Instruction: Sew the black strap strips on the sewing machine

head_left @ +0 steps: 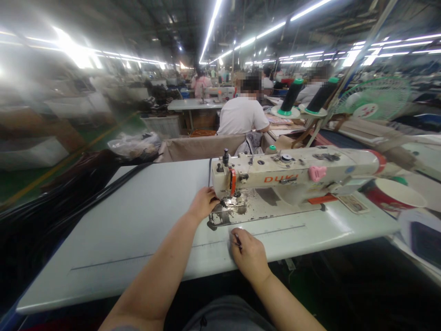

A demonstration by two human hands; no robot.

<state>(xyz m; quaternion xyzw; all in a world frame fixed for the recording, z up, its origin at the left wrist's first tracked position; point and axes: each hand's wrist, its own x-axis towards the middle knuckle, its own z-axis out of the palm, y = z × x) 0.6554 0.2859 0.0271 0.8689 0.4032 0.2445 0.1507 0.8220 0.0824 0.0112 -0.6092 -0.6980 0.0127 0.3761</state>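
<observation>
At sewing machine [296,177], left hand [206,202] beside needle area

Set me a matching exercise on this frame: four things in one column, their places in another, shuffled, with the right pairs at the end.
1. Left hand
2. Right hand
3. Pink object
4. Black thread cones

A. On the sewing machine, right of its orange lettering
B. Near the front edge of the table, around a small dark item
C. Upright on stands beyond the machine
D. Beside the machine's needle end

Right pairs: 1-D, 2-B, 3-A, 4-C
</observation>
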